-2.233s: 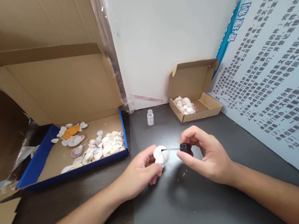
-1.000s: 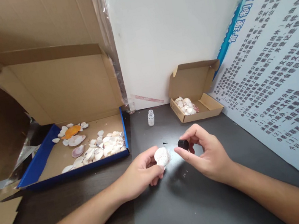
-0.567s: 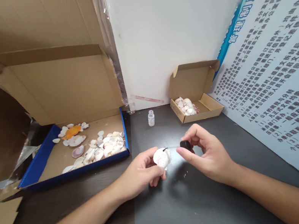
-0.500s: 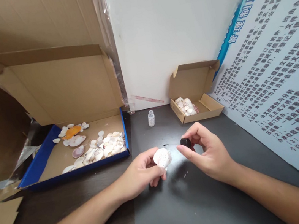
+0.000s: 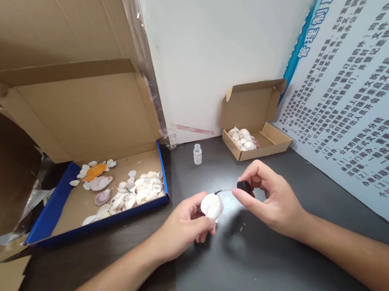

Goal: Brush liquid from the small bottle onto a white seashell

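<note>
My left hand (image 5: 189, 224) pinches a white scallop shell (image 5: 212, 206) with small dark specks, its ribbed face tilted up toward me. Between the thumb and fingers of my right hand (image 5: 269, 197) is a black brush cap (image 5: 244, 187). A thin stem runs left from the cap to a small dark brush tip (image 5: 218, 192), which is at the shell's upper right edge; whether it touches cannot be made out. Beyond both hands, a small clear glass bottle (image 5: 197, 155) stands uncapped on the dark table.
On the left, a blue-edged cardboard box (image 5: 99, 225) holds many loose shells and an orange one. A smaller open cardboard box (image 5: 267, 152) with shells stands at the back right. White board (image 5: 222, 45) and a printed panel (image 5: 370, 99) wall the back and right. Tiny white crumbs dot the table.
The brush tip has moved slightly down and right, from just behind the shell to its upper right edge. My right hand has shifted a little right with the cap; my left hand barely moved.
</note>
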`<state>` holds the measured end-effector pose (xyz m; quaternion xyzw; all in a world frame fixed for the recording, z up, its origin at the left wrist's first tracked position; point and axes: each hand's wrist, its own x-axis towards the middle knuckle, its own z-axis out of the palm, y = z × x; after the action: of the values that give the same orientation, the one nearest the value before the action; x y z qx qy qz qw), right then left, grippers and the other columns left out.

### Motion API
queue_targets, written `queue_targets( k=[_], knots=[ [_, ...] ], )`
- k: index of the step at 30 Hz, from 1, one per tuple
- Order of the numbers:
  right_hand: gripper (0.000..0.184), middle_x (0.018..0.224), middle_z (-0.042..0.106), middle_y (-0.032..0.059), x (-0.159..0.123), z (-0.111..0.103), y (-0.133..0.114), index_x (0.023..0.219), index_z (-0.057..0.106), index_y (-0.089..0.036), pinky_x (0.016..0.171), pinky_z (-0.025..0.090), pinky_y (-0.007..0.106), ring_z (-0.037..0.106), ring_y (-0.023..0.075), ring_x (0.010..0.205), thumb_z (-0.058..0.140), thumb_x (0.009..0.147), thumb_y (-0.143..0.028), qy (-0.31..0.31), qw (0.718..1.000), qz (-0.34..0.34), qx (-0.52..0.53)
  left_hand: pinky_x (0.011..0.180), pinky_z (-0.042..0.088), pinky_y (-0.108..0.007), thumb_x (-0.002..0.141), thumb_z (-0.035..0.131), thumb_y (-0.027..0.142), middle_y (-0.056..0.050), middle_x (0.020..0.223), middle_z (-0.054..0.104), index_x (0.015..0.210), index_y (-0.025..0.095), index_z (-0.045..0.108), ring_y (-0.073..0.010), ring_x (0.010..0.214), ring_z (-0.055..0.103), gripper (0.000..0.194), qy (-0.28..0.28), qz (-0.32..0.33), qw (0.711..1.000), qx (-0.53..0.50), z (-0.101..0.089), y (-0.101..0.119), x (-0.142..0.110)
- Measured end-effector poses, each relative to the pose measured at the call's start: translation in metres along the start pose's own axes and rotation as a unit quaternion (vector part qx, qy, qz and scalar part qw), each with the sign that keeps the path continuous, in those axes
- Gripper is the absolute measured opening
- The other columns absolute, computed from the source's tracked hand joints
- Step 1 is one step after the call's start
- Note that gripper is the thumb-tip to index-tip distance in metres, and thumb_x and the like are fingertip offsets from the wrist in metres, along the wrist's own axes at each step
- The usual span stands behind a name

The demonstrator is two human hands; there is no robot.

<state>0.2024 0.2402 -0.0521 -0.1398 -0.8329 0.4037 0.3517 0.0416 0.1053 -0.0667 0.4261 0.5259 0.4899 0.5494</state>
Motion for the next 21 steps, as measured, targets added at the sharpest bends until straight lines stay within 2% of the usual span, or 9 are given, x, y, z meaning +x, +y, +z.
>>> queue_targets(
  k=[6,15,21],
  knots=[
    [0.019,0.065,0.051,-0.0063,-0.0034,-0.0014,-0.0009,0.087,0.046,-0.023,0.053,0.044,0.023,0.049,0.0093,0.054,0.064,0.085,-0.023,-0.046,0.998,-0.032,0.037,0.048,0.033,-0.021,0.076,0.06,0.026,0.004,0.064,0.054,0.08,0.018,0.048,-0.0071,0.05,0.041,0.015,-0.004,0.004,1.0,-0.002,0.0002,-0.0001,-0.0003],
    [0.021,0.063,0.051,-0.0069,-0.0019,0.001,-0.0021,0.086,0.045,-0.023,0.049,0.043,0.022,0.049,0.0087,0.052,0.066,0.083,-0.022,-0.002,0.999,-0.031,-0.01,0.049,0.033,-0.021,0.074,0.059,0.023,0.004,0.064,0.053,0.079,0.018,0.048,-0.0076,0.052,0.041,0.012,-0.006,-0.002,1.0,0.004,-0.0004,-0.0012,-0.0003],
    [0.021,0.061,0.051,-0.0074,-0.0032,0.0005,-0.006,0.084,0.045,-0.023,0.049,0.043,0.022,0.047,0.0085,0.05,0.065,0.082,-0.02,-0.049,0.998,-0.043,0.012,0.049,0.034,-0.021,0.074,0.058,0.023,0.004,0.064,0.051,0.079,0.019,0.048,-0.0083,0.054,0.042,0.012,-0.001,-0.002,1.0,0.009,-0.0002,-0.0016,-0.0002]
  ],
)
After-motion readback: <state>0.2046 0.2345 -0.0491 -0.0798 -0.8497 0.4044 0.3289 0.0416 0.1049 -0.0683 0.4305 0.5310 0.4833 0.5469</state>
